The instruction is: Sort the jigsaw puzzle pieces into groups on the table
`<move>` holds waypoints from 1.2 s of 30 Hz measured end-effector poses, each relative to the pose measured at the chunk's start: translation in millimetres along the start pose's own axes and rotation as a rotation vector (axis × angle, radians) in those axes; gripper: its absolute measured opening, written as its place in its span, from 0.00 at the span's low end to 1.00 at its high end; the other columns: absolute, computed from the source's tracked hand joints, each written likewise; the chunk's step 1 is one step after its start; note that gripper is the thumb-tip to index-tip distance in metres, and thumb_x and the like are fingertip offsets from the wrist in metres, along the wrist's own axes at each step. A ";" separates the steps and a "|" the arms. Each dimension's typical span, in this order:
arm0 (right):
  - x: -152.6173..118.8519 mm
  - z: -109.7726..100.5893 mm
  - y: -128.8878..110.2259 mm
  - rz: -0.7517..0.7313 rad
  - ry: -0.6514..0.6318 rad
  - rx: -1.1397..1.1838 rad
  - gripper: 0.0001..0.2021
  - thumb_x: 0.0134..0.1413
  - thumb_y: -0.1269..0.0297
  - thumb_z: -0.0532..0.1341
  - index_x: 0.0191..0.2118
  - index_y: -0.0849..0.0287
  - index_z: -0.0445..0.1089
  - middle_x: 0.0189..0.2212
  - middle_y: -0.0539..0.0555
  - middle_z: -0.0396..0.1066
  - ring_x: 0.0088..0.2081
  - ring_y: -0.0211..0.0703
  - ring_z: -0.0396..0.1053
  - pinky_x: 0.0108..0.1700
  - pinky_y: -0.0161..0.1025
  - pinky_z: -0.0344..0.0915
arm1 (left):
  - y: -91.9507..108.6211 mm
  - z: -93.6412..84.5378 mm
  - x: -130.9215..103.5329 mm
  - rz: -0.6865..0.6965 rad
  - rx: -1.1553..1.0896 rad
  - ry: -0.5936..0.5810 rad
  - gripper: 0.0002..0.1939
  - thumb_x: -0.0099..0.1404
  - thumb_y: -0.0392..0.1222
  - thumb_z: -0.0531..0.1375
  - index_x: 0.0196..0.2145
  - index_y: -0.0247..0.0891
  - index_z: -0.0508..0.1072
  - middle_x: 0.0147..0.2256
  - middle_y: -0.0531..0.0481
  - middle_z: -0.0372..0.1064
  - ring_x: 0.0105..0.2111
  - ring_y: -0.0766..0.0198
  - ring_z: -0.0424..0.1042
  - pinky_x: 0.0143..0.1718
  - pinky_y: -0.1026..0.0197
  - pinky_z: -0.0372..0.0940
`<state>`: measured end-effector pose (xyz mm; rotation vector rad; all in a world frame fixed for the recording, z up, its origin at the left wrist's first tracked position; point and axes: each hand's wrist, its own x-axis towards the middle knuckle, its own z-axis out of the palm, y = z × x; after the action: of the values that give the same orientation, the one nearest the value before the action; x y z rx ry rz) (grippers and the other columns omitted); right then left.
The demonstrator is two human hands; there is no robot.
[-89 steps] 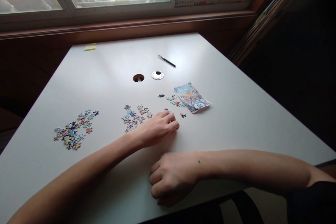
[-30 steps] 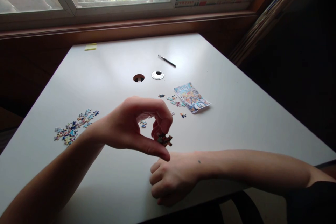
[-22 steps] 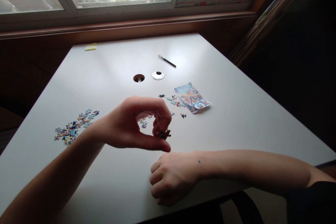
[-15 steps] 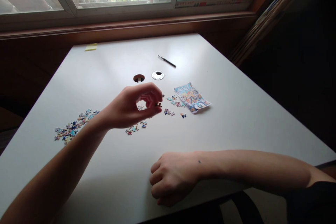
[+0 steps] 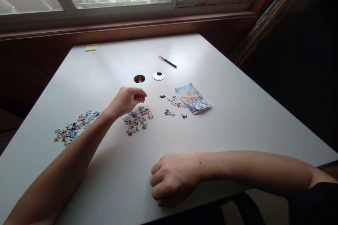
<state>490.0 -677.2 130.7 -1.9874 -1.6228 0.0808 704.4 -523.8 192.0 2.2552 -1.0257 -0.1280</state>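
Note:
My left hand (image 5: 129, 100) is over the white table, just above the back of the middle pile of puzzle pieces (image 5: 136, 121). Its thumb and fingers are pinched together, with a small puzzle piece (image 5: 143, 101) barely showing under the fingertips. My right hand (image 5: 174, 179) rests near the table's front edge, curled into a fist with nothing visible in it. Another pile of pieces (image 5: 75, 126) spreads out beside my left forearm. A few loose pieces (image 5: 169, 113) and a dark piece (image 5: 162, 96) lie right of the middle pile, by a colourful picture sheet (image 5: 194, 98).
A pen (image 5: 168, 61) lies toward the back of the table (image 5: 224, 130). In front of it are a round hole (image 5: 139, 78) and a metal ring cover (image 5: 158, 76). A yellow note (image 5: 91, 47) sits at the back left corner, below the window.
My left hand has moved left and slightly back, uncovering the middle pile and the dark piece. Its curled fingers have lowered and closed up. The right hand has stayed where it was.

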 end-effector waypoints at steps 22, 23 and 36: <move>-0.7 2.2 -0.2 -0.005 0.030 -0.006 0.16 0.64 0.56 0.59 0.27 0.55 0.60 0.28 0.48 0.68 0.32 0.38 0.61 0.28 0.38 0.54 | -18.9 -9.4 -0.9 -0.027 0.272 -0.122 0.08 0.60 0.35 0.58 0.32 0.39 0.79 0.26 0.51 0.75 0.27 0.63 0.71 0.31 0.62 0.63; -0.7 2.2 -0.1 -0.009 0.036 -0.009 0.16 0.64 0.56 0.59 0.27 0.55 0.60 0.27 0.48 0.68 0.32 0.38 0.61 0.28 0.38 0.54 | -14.8 -8.5 -1.2 -0.013 0.285 -0.118 0.10 0.62 0.35 0.57 0.33 0.39 0.79 0.28 0.50 0.76 0.29 0.63 0.72 0.32 0.62 0.64; -0.5 -1.5 -2.0 -0.015 0.070 -0.020 0.15 0.62 0.58 0.61 0.27 0.56 0.61 0.27 0.47 0.67 0.31 0.38 0.59 0.28 0.38 0.53 | 48.4 61.0 -23.0 0.378 0.417 -0.135 0.12 0.74 0.39 0.54 0.48 0.42 0.76 0.48 0.45 0.73 0.48 0.53 0.66 0.46 0.52 0.59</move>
<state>488.7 -678.0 132.7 -1.9703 -1.5996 -0.0102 636.9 -562.7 169.1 2.3840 -1.6591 0.1075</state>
